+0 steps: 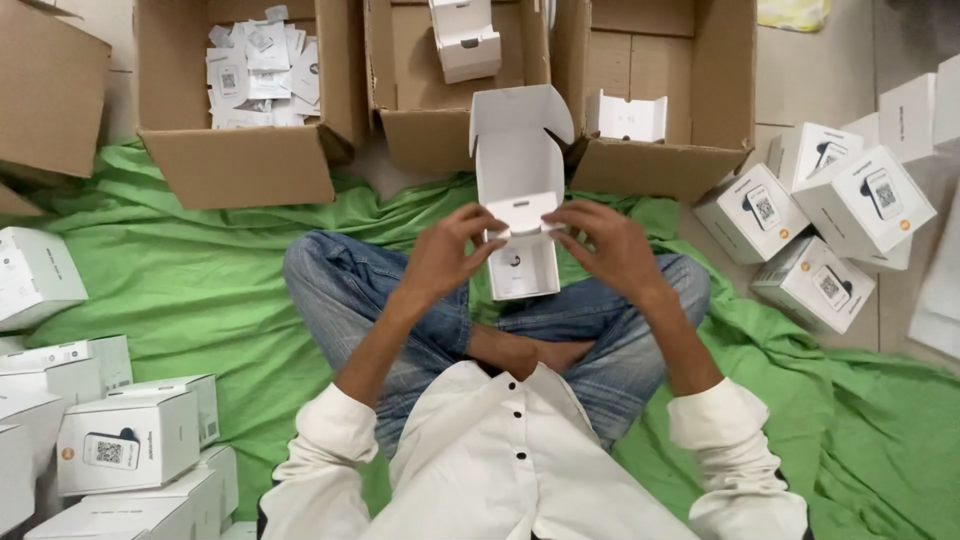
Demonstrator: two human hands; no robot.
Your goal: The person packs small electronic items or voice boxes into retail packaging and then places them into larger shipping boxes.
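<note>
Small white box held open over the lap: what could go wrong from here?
The white box is pinched only at its sides by the left hand and right hand, lid flap up; it might slip or spill its insert onto the green cloth. The flap could crease against the cardboard carton close ahead.

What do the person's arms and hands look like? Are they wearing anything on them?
Both hands, the left hand and the right hand, are bare: no gloves, and no rings or watch that I can see. The white sleeves of a shirt with dark buttons are rolled up near the elbows, leaving the forearms uncovered.
</note>
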